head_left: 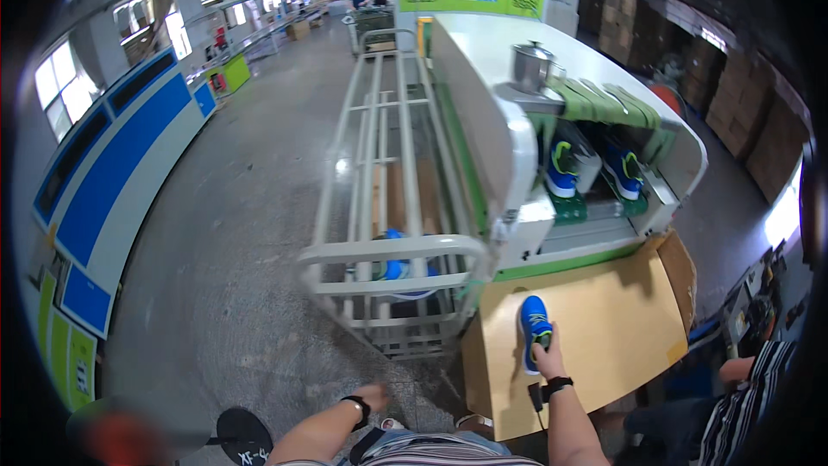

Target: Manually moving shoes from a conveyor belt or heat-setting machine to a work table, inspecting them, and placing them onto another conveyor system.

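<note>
Fingers of the right hand, in the head view, grip a blue shoe at its ankle opening; the shoe is over the tan tabletop, toe pointing away from the person. Well apart, the left hand is near the front end of a white tubular rack; whether its fingers hold anything I cannot tell. Beyond the tabletop, two blue-and-white shoes sit on green supports inside the white machine.
</note>
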### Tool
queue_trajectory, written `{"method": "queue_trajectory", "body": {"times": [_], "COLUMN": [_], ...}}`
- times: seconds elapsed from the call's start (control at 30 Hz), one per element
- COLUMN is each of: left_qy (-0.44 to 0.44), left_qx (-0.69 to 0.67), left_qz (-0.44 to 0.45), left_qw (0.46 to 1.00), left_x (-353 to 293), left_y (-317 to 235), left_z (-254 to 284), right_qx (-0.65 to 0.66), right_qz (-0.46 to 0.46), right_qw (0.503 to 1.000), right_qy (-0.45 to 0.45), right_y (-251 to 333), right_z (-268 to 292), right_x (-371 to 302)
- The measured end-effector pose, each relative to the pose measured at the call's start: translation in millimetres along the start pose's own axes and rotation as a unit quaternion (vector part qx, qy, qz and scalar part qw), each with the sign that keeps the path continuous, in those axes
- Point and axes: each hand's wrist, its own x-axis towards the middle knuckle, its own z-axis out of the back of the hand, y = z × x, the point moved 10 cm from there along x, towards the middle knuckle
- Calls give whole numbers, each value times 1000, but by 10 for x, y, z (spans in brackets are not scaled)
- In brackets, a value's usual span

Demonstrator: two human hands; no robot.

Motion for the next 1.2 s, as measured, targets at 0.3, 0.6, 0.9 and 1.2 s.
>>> {"method": "queue_trajectory", "body": {"times": [0.3,0.6,0.9,1.2], "left_qy": [-199,-99,-81,-55], "left_qx": [-207,-263,-366,-243], "left_qz": [328,407,322,283], "left_qw": [900,869,869,926], "left_x": [-2045,-2636,-2108,-1184], "left_y": [3160,3843,3820,4446], "left_z": [-1057,-2763,-2835,-1188], "right_qx": [-115,-229,-444,-446], "right_qz": [-3,-156,-287,-478], "right_qw": [988,941,783,700], "right_qy": [-105,-193,-328,-287], "right_y": [212,305,398,56], "right_z": [35,153,56,39], "right_x": [158,-49,-480,-289]}}
